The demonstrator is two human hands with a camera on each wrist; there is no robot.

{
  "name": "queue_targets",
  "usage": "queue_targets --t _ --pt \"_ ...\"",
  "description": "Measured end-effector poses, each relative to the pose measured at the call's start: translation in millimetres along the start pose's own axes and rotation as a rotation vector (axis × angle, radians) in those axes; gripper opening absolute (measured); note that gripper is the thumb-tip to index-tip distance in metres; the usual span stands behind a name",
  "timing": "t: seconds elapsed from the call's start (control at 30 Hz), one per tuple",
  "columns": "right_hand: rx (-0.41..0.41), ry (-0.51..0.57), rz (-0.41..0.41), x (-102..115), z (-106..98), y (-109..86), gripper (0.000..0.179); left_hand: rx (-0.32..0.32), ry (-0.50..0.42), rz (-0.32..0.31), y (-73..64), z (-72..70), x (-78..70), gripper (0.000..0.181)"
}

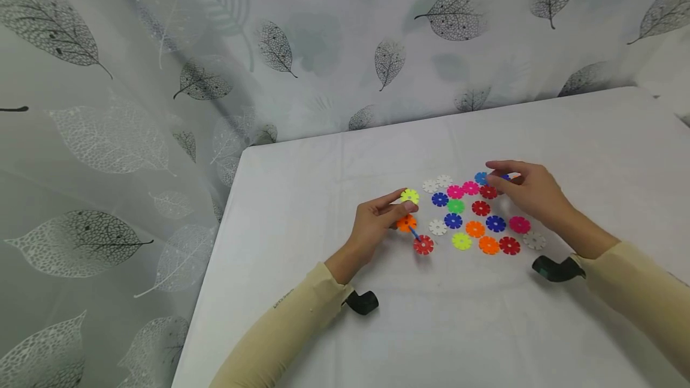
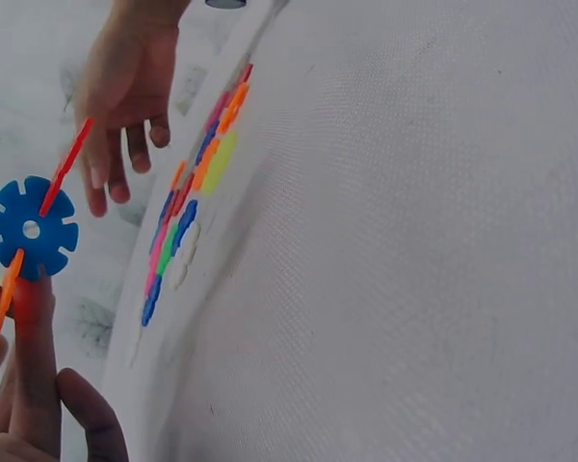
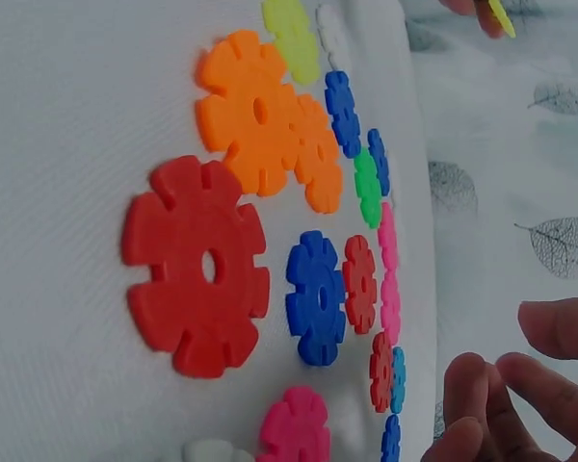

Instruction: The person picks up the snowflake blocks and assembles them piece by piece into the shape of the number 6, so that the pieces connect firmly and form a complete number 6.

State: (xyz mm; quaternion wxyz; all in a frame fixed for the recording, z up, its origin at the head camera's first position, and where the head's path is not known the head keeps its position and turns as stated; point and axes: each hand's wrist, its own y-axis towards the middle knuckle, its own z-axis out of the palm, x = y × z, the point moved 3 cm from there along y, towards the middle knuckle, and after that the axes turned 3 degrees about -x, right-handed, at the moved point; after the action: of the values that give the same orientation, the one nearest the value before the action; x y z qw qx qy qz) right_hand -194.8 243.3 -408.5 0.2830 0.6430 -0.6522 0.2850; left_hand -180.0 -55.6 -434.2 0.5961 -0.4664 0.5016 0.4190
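My left hand (image 1: 369, 223) holds a joined chain of notched plastic snowflake discs. The chain runs from a yellow disc (image 1: 409, 194) through an orange disc (image 1: 403, 224) and a blue disc (image 2: 56, 219) to a red disc (image 1: 419, 249) at the lower end. Thumb and fingers pinch it at the yellow and orange end. Over the right side of the loose discs hovers my right hand (image 1: 536, 191), its fingers relaxed and apart from the thumb. Nothing shows between them in the right wrist view. Nearest below it lie a light blue disc (image 1: 480, 178) and a red disc (image 1: 489, 192).
Loose discs in several colours lie flat on the white-covered table (image 1: 302, 196), among them a green disc (image 1: 456, 207), a pink disc (image 1: 520, 224) and a white disc (image 1: 438, 227). A leaf-patterned curtain (image 1: 323, 47) hangs behind and to the left. Dark wrist-camera mounts (image 1: 555, 269) stick out below both sleeves.
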Motion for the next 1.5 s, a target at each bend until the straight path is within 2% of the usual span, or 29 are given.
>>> queue_targets --t 0.17,0.3,0.5,0.73,0.93,1.07,1.23,1.5 --pt "0.131 -0.053 0.028 -7 3 0.0 0.054 -0.013 0.014 -0.017 0.6 0.0 0.6 0.043" --pt "0.195 -0.101 0.016 -7 6 -0.5 0.051 -0.029 0.027 -0.03 1.0 -0.2 0.1 0.046" --pt "0.22 -0.195 -0.028 -8 10 -1.1 0.05 -0.045 0.034 -0.041 0.5 -0.2 -0.8 0.044" --pt "0.204 -0.243 -0.052 -9 13 -2.1 0.051 -0.019 0.036 -0.03 -1.4 0.8 -1.3 0.046" --pt "0.231 -0.211 -0.046 -6 14 -1.3 0.045 -0.003 0.025 -0.035 -2.8 2.8 -1.9 0.05" --pt "0.239 -0.168 -0.071 -3 17 -1.2 0.035 0.005 0.034 -0.033 -3.7 4.2 -2.9 0.049" --pt "0.261 -0.082 -0.103 2 23 -1.1 0.032 0.005 0.041 -0.043 -4.0 6.5 -2.5 0.048" --pt "0.265 0.049 -0.162 25 30 -4.6 0.024 0.019 0.036 -0.063 -6.3 11.3 -2.1 0.042"
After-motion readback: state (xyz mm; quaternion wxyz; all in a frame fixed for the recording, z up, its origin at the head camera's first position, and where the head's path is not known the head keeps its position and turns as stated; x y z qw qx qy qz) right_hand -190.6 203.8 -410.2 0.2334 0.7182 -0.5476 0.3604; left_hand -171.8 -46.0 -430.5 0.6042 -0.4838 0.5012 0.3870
